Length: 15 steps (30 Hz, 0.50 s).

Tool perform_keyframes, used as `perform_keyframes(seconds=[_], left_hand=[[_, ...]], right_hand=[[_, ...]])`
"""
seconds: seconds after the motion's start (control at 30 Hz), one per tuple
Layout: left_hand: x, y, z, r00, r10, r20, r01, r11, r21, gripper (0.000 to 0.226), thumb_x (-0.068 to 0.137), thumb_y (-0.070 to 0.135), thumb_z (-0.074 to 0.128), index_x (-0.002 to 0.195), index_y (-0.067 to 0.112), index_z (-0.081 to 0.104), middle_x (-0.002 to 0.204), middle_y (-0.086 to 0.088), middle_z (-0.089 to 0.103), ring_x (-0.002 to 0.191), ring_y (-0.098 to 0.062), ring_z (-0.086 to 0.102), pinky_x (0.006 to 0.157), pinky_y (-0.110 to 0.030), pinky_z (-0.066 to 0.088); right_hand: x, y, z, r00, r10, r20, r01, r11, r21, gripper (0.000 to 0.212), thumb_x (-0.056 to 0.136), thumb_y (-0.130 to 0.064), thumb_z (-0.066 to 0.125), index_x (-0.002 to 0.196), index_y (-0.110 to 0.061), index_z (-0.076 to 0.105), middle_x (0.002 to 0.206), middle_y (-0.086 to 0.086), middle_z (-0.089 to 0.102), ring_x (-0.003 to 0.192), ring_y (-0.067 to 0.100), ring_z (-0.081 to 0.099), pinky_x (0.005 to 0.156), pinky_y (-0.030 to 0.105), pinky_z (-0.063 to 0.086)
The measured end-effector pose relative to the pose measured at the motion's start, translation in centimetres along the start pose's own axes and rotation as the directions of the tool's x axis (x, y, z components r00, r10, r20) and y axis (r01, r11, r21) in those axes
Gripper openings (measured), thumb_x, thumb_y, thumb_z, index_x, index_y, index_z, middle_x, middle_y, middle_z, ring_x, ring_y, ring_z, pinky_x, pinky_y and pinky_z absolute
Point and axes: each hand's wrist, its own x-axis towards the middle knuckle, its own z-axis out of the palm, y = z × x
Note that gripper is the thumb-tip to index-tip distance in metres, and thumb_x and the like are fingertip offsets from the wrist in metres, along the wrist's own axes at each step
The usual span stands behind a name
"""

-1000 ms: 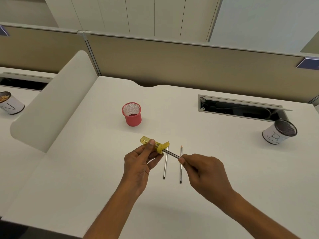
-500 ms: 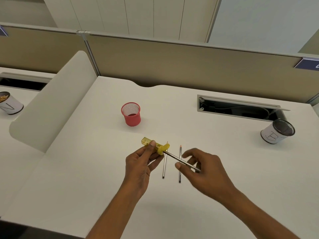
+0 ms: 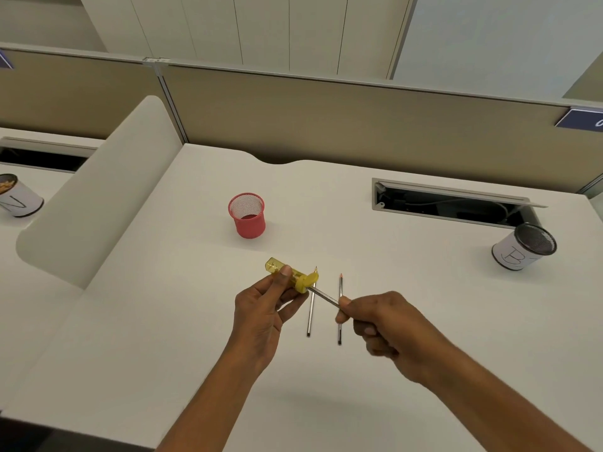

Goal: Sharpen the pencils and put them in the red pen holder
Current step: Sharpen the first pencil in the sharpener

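My left hand holds a yellow tube-shaped sharpener above the desk. A dark pencil has its tip pushed into the sharpener's cap, and my right hand pinches its shaft. Two more pencils lie side by side on the white desk under my hands: one on the left and one on the right, points facing away from me. The red mesh pen holder stands upright farther back, to the left, with no pencil showing in it.
A white can marked B stands at the right of the desk. An open cable slot lies at the back right. A rounded white divider borders the left side, with another can beyond it.
My right hand opened its fingers on the pencil half a second ago and has now closed on the shaft again, a regrip. The sharpener has stayed in place.
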Motion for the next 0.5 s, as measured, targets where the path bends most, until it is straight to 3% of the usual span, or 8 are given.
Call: perform_keyframes(seconds=[0.03,0.1,0.17,0.23,0.3,0.4,0.43,0.5], left_hand=[[0.0,0.0,0.1,1.000,0.004,0.011,-0.004,1.000,0.007,0.024,0.082,0.027,0.078,0.091,0.006,0.085,0.102,-0.021,0.081,0.093,-0.026,0.080,0.079,-0.033,0.065],[-0.1,0.1,0.2,1.000,0.012,0.020,-0.012,1.000,0.016,0.023,0.082,0.028,0.078,0.091,0.007,0.085,0.101,-0.020,0.082,0.094,-0.026,0.080,0.079,-0.033,0.065],[0.0,0.1,0.2,1.000,0.015,0.009,-0.015,1.000,0.008,0.025,0.080,0.028,0.080,0.091,0.007,0.085,0.101,-0.020,0.082,0.095,-0.027,0.080,0.078,-0.033,0.065],[0.2,0.1,0.2,1.000,0.007,-0.022,-0.008,1.000,-0.008,0.029,0.076,0.029,0.083,0.093,0.005,0.085,0.102,-0.021,0.081,0.096,-0.028,0.080,0.078,-0.034,0.065],[0.4,0.2,0.1,0.998,-0.006,-0.056,0.004,1.000,-0.030,0.031,0.074,0.029,0.085,0.093,0.005,0.085,0.103,-0.021,0.081,0.095,-0.029,0.080,0.077,-0.035,0.065],[0.6,0.3,0.3,0.998,-0.009,-0.062,0.005,0.998,-0.057,0.031,0.071,0.029,0.086,0.091,0.006,0.085,0.100,-0.020,0.082,0.093,-0.028,0.080,0.076,-0.034,0.065],[0.6,0.3,0.3,0.998,-0.009,-0.061,0.006,0.998,-0.059,0.031,0.070,0.029,0.087,0.091,0.006,0.085,0.100,-0.020,0.082,0.093,-0.029,0.080,0.076,-0.033,0.065],[0.6,0.2,0.3,0.998,-0.013,-0.055,0.010,0.998,-0.056,0.031,0.072,0.028,0.087,0.092,0.004,0.085,0.101,-0.020,0.081,0.094,-0.029,0.080,0.077,-0.033,0.065]], right_hand=[[-0.1,-0.4,-0.3,0.988,0.135,0.070,-0.143,0.983,0.115,0.031,0.096,-0.032,0.070,0.076,-0.009,0.077,0.053,-0.005,0.031,0.043,0.013,0.018,0.045,0.023,0.018],[-0.2,-0.6,-0.6,0.975,0.181,0.128,-0.196,0.973,0.119,0.032,0.095,-0.034,0.070,0.081,-0.007,0.077,0.054,-0.003,0.034,0.042,0.012,0.018,0.046,0.025,0.017],[-0.2,-0.3,-0.1,0.997,0.010,0.073,-0.005,0.998,-0.066,0.032,0.092,-0.042,0.072,0.087,-0.010,0.077,0.055,-0.001,0.052,0.042,0.012,0.029,0.047,0.024,0.024],[-0.2,0.4,0.3,0.955,-0.298,-0.013,0.274,0.895,-0.353,0.028,0.086,-0.048,0.077,0.095,-0.022,0.072,0.068,-0.006,0.070,0.044,0.005,0.045,0.049,0.019,0.035],[-0.1,1.2,0.3,0.790,-0.612,0.032,0.467,0.568,-0.677,0.028,0.086,-0.046,0.075,0.105,-0.029,0.064,0.084,-0.013,0.070,0.056,0.003,0.055,0.057,0.015,0.043],[0.0,2.0,0.1,0.549,-0.792,0.268,0.407,-0.027,-0.913,0.019,0.091,-0.028,0.072,0.106,-0.016,0.067,0.085,-0.004,0.065,0.061,0.017,0.059,0.051,0.032,0.049],[0.2,2.2,-0.1,0.497,-0.804,0.328,0.346,-0.163,-0.924,0.015,0.091,-0.022,0.073,0.102,-0.012,0.071,0.078,0.000,0.063,0.056,0.022,0.055,0.046,0.033,0.044],[0.5,2.6,-0.4,0.410,-0.826,0.388,0.255,-0.305,-0.918,0.015,0.089,-0.018,0.077,0.101,-0.008,0.075,0.068,0.002,0.056,0.049,0.024,0.045,0.045,0.032,0.032]])
